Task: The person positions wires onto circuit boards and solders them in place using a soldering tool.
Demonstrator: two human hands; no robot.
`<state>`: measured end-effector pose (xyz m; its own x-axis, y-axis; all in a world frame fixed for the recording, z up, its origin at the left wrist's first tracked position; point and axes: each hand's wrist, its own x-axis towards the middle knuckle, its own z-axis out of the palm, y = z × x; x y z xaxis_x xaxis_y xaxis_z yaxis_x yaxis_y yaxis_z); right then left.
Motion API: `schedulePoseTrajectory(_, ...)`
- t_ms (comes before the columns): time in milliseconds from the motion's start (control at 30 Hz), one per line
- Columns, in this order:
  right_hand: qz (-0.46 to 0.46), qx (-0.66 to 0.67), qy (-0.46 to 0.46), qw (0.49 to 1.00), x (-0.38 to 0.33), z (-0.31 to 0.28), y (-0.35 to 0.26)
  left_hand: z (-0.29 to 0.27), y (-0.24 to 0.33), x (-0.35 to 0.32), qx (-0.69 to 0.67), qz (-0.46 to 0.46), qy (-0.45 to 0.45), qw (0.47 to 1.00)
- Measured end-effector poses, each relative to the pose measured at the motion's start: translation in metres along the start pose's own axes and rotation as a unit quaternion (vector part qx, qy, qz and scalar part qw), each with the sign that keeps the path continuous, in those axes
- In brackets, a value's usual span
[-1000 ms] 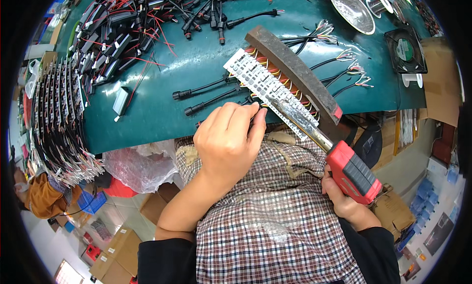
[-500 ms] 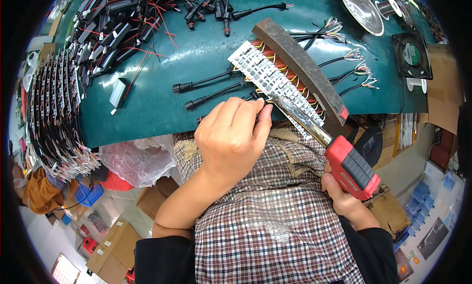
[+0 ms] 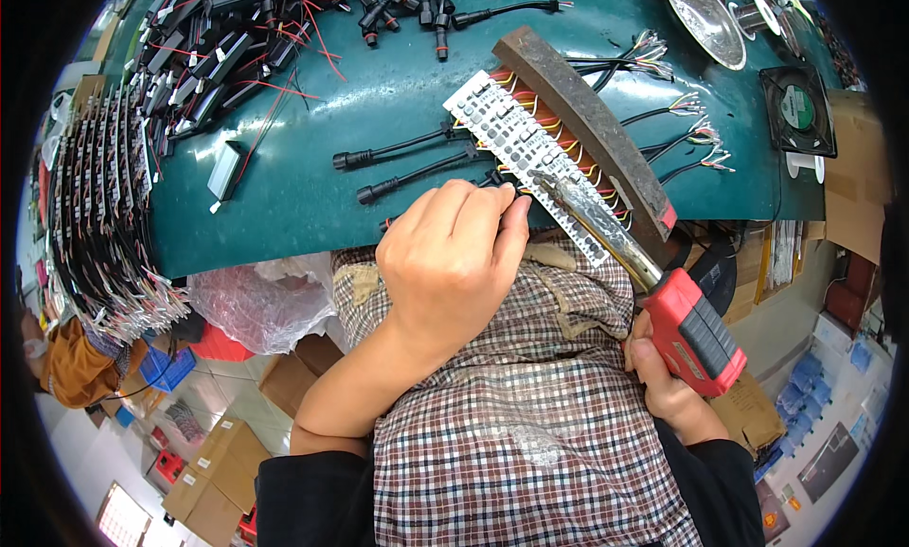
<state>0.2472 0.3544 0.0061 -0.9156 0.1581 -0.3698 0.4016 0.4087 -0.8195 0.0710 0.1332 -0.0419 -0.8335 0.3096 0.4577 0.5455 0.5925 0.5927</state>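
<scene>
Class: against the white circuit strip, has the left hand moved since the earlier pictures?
No. The left hand stays at the white circuit strip, fingertips on the same lower stretch.

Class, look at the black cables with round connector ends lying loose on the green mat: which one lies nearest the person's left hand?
The lower cable of the two lying side by side; its far end runs right up to the left hand, while its upper partner lies farther away.

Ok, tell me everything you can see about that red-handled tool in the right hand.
The red-handled tool looks like a soldering iron: a chunky red plastic grip with a dark grey ribbed panel, and a long, tarnished metal shaft running up and left. The right hand grips the handle from below, beyond the table's edge. Its tip lies at the white strip board, close to the left hand's fingertips.
</scene>
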Motion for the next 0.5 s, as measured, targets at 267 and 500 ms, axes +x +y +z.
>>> schedulePoseTrajectory(267, 0.006, 0.002, -0.002, 1.000, -0.0005, -0.0009, -0.0010, 0.0007, -0.0011, -0.0004, 0.002, -0.009, -0.008, 1.000)
schedulePoseTrajectory(500, 0.010, 0.041, 0.015, 0.999, -0.0026, -0.0016, -0.0054, -0.0018, -0.0002, 0.0004, -0.001, -0.008, -0.006, 1.000)
